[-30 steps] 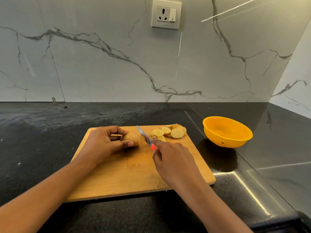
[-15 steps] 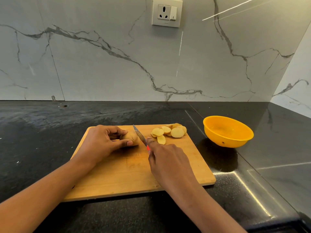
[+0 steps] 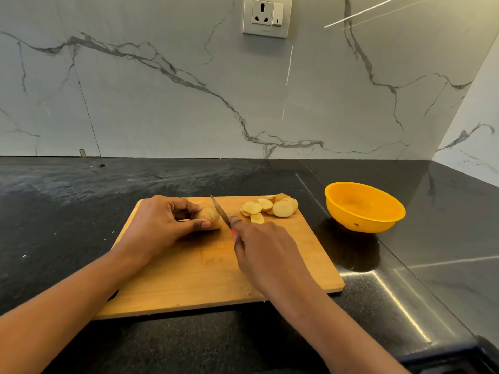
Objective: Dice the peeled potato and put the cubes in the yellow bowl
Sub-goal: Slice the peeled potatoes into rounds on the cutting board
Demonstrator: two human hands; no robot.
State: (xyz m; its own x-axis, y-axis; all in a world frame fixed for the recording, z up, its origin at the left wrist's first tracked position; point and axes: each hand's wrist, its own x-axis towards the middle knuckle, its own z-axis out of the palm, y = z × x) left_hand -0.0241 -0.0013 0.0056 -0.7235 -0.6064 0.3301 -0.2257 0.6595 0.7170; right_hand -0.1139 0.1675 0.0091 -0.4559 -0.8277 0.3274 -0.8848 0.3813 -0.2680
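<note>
The left hand (image 3: pixel 159 225) curls round a small tan potato lump (image 3: pixel 210 216) (thumb in front). The right hand (image 3: pixel 266 252) grips a thin red-handled knife (image 3: pixel 220 211).

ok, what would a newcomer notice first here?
The hands on the cutting board, centre: left hand grips the potato, right hand holds a knife, blade at the potato's right end. Round slices lie at the board's far right corner; the empty yellow bowl sits on the black counter to its right.

grey-veined marble wall (image 3: pixel 162 103), wall socket (image 3: pixel 267 16), glossy black counter (image 3: pixel 54 211).
</note>
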